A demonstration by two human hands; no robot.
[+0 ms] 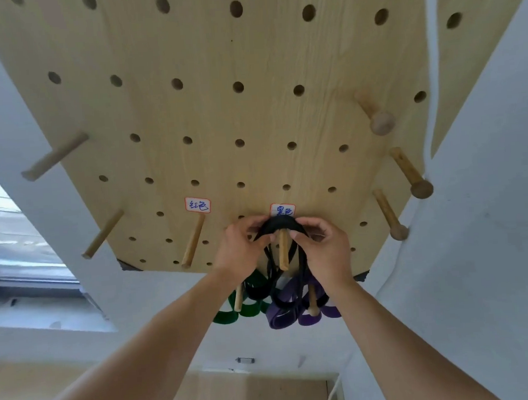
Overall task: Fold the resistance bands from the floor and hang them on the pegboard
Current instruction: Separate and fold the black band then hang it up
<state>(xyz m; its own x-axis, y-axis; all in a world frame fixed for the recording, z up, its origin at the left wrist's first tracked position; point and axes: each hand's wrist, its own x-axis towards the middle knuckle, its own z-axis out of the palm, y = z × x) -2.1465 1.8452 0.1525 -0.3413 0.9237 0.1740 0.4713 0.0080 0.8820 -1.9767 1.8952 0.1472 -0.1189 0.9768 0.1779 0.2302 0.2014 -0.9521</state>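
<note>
A folded black resistance band (281,225) is draped over a wooden peg (282,248) low on the light wooden pegboard (219,109), just under a handwritten label (283,210). My left hand (244,248) pinches the band's left side at the peg. My right hand (322,245) pinches its right side. The band's black loops hang down between my wrists. Below them a green band (248,307) and a purple band (295,310) hang on two lower pegs.
A bare peg (194,242) under another label (197,205) stands left of my hands. More pegs jut out at the board's left (55,156) and right (410,170) edges. White walls flank the board, a window (6,242) lies at left, and wooden floor (239,395) shows below.
</note>
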